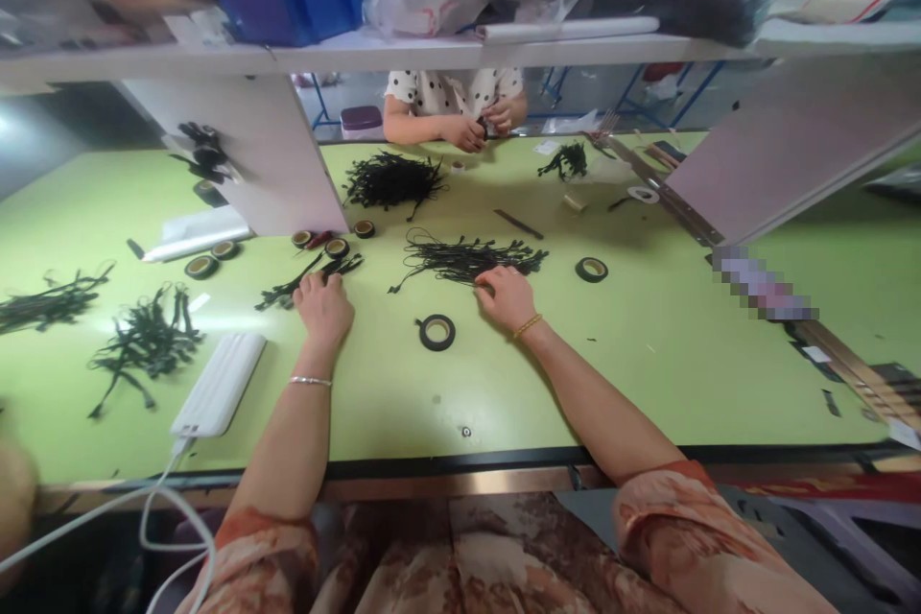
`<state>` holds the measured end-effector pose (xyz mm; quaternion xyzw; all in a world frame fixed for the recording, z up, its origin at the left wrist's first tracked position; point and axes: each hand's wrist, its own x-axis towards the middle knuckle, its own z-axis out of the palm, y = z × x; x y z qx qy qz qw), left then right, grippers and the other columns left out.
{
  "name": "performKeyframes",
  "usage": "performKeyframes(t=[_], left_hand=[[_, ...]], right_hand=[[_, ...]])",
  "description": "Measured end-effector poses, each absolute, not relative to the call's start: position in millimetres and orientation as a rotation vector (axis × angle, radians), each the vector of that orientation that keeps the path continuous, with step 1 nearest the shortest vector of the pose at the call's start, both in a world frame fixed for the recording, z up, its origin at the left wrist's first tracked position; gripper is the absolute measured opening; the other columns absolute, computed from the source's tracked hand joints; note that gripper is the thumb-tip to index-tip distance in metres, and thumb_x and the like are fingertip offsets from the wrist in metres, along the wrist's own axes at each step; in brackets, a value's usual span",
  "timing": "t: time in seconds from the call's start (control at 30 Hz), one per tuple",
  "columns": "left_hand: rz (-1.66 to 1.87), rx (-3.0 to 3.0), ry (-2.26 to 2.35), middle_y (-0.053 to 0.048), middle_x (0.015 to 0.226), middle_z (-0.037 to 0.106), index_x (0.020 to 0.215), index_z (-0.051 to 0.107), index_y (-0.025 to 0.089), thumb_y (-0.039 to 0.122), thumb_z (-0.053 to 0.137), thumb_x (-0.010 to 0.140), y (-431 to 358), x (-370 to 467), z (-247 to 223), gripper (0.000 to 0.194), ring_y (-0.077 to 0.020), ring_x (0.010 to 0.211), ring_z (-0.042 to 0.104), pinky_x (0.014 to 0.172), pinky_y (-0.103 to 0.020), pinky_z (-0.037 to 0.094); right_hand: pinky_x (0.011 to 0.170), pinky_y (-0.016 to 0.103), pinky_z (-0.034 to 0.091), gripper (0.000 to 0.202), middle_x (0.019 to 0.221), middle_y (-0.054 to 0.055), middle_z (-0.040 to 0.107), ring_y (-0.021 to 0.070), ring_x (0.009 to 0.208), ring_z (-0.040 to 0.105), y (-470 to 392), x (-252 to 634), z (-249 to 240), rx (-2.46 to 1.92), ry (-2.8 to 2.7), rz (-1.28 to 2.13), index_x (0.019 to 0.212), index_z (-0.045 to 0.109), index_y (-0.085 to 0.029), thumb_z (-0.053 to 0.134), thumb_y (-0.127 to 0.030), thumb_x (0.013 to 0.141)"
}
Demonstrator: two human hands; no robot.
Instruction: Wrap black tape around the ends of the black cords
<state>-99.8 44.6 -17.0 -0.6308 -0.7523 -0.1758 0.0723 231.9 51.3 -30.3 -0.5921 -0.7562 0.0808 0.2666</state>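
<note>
Curling over black cables (457,259), left hand (321,309) and right hand (507,297), grips unclear, sit well inside the table's near edge (467,462).

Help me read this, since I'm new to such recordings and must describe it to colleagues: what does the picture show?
No machine here: the work is bare-handed, and the single picture comes from a head-worn camera looking forward and down. The left hand rests at a small bundle of thin black cables; the right hand touches the near edge of a larger cable pile. Whether either grip is closed, I can't tell. Between them, slightly nearer the wearer, a black tape roll lies on the green tabletop. A white power bank lies to the left. Opposite, a co-worker's hands hold something small and dark.
</note>
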Motion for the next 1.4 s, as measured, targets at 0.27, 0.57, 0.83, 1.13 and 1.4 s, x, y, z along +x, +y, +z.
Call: performKeyframes(t=[0.27,0.57,0.83,1.13,1.4], left_hand=[[-0.860,-2.354,-1.942,-0.016,0.124,0.059,0.107,0.068,0.015,0.028,0.044,0.093,28,-44,-11,0.030,-0.0304,0.121,0.049,0.106,-0.051,0.039],[-0.871,-2.959,-1.414,-0.014,0.118,0.063,0.107,0.067,0.015,0.035,0.050,0.093,4,0,-21,0.030,-0.0266,0.115,0.053,0.105,-0.045,0.044],[-0.883,-2.927,-1.557,-0.012,0.111,0.064,0.102,0.068,0.016,0.036,0.049,0.094,8,-5,-24,0.028,-0.0247,0.106,0.055,0.099,-0.044,0.047],[-0.972,-2.849,-1.600,-0.012,0.112,0.065,0.100,0.067,0.016,0.036,0.051,0.093,12,-8,-28,0.026,-0.0244,0.109,0.056,0.099,-0.045,0.048],[-1.228,-2.474,-1.437,-0.016,0.137,0.054,0.127,0.057,0.018,0.029,0.047,0.094,1,-3,-6,0.036,-0.0271,0.131,0.046,0.108,-0.047,0.040]], right_hand=[[0.079,0.036,0.035,0.017,0.102,0.013,0.067,0.0261,0.094,0.056,54,229,-23,-1.732,-2.261,0.130,0.100,0.066,-0.016,0.053,-0.025,0.091],[0.067,0.031,0.036,0.022,0.090,0.011,0.069,0.0218,0.079,0.059,59,239,-20,-1.721,-2.162,0.174,0.098,0.061,-0.016,0.040,-0.023,0.097],[0.057,0.025,0.037,0.032,0.064,-0.002,0.058,0.0112,0.058,0.046,70,253,-17,-1.194,-1.559,1.045,0.079,0.061,-0.017,0.069,-0.047,0.073],[0.050,0.022,0.040,0.053,0.068,0.001,0.062,0.0081,0.053,0.049,77,256,-14,-1.097,-1.189,1.169,0.090,0.062,-0.016,0.063,-0.066,0.074],[0.041,0.020,0.024,0.046,0.060,-0.006,0.045,0.0051,0.045,0.030,49,226,9,-0.931,-1.295,1.531,0.091,0.068,-0.014,0.068,-0.057,0.075]])
